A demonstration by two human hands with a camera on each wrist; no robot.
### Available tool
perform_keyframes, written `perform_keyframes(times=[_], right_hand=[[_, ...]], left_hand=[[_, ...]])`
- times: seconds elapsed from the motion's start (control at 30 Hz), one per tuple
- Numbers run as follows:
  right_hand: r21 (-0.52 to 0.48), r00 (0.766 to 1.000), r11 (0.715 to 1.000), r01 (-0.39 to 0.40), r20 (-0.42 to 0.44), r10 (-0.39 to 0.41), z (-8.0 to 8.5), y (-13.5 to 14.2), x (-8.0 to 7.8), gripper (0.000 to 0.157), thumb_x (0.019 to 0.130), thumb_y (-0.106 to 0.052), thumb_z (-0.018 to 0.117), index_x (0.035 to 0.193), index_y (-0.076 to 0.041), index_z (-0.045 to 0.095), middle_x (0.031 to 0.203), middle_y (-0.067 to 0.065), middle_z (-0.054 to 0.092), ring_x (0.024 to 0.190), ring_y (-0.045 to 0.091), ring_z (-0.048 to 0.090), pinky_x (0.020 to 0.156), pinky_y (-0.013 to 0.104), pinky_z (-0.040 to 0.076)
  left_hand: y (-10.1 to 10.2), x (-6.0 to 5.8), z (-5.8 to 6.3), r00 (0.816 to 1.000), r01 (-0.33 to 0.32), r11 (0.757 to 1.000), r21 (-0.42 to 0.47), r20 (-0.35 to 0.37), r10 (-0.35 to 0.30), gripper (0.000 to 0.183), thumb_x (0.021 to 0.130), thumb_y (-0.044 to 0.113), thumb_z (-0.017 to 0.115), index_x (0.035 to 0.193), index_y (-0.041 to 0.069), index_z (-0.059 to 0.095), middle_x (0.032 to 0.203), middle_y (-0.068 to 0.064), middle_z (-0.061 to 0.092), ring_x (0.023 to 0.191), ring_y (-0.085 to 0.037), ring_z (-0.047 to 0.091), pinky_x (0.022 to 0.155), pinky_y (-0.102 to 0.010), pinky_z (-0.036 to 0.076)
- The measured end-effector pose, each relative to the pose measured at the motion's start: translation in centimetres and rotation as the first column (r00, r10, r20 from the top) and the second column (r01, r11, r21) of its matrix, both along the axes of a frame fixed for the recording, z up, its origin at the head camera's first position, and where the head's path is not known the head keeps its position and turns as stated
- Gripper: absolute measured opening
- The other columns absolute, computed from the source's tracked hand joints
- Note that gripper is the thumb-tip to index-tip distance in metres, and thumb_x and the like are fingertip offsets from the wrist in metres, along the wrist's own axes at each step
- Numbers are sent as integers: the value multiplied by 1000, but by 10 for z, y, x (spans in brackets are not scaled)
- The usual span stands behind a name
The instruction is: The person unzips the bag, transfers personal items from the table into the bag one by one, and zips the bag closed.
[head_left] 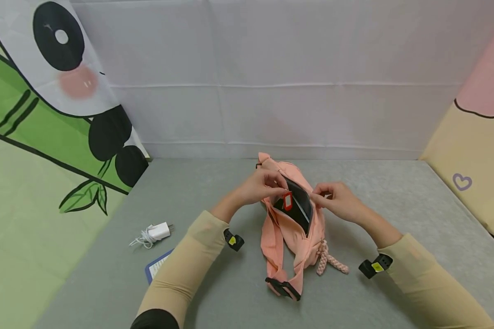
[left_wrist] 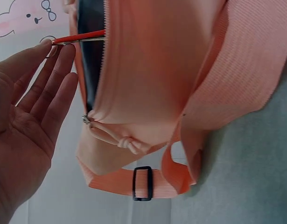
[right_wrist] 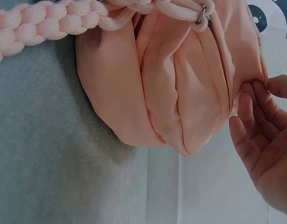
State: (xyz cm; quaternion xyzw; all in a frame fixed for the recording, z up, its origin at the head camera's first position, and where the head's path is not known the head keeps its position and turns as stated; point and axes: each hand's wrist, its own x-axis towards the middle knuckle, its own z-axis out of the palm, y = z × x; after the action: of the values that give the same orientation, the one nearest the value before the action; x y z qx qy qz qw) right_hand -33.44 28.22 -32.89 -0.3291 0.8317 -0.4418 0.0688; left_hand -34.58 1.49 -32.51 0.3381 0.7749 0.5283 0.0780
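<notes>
A pink sling bag lies on the grey table with its zipper open, its dark lining showing. Over the opening my left hand pinches a red key tag with a white label; in the left wrist view the tag appears edge-on, a thin metal piece beside it. The thumb and fingers of my right hand pinch the right edge of the bag's opening, and the right wrist view shows that hand at the pink fabric. Something pale, unclear in kind, lies inside the bag.
A white charger with a wound cable lies on the left of the table. Near it, a blue-edged card is partly hidden by my left sleeve. The bag's braided cord and strap buckle lie toward me. A white cloth wall stands behind.
</notes>
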Motion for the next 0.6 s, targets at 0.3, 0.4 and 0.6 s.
perform_keyframes(times=[0.3,0.4,0.6], right_hand=[[8,1000,1000,-5,-15,5,2,-2,0,20,99,-13,58,80,-9,64,73,3,59,72,30,55,65,33,46],[12,1000,1000,-5,-24,6,2,-1,-1,20,99,-13,58,81,-9,65,74,3,59,71,23,55,66,33,47],[17,1000,1000,-12,-12,13,6,-2,-2,19,99,-13,58,83,-9,67,75,2,59,72,20,55,68,34,46]], left_hand=[[1,-1,-8,999,20,993,-115,-36,-24,5,92,3,67,95,0,69,89,-5,66,81,-41,62,67,-30,51],[1,-1,-9,996,11,984,-177,-83,-26,4,91,5,68,93,2,70,88,-3,66,78,-31,63,67,-26,51],[3,-3,-11,992,33,959,-283,-108,-66,4,91,6,68,93,3,70,88,-1,66,77,-14,63,69,-24,52]])
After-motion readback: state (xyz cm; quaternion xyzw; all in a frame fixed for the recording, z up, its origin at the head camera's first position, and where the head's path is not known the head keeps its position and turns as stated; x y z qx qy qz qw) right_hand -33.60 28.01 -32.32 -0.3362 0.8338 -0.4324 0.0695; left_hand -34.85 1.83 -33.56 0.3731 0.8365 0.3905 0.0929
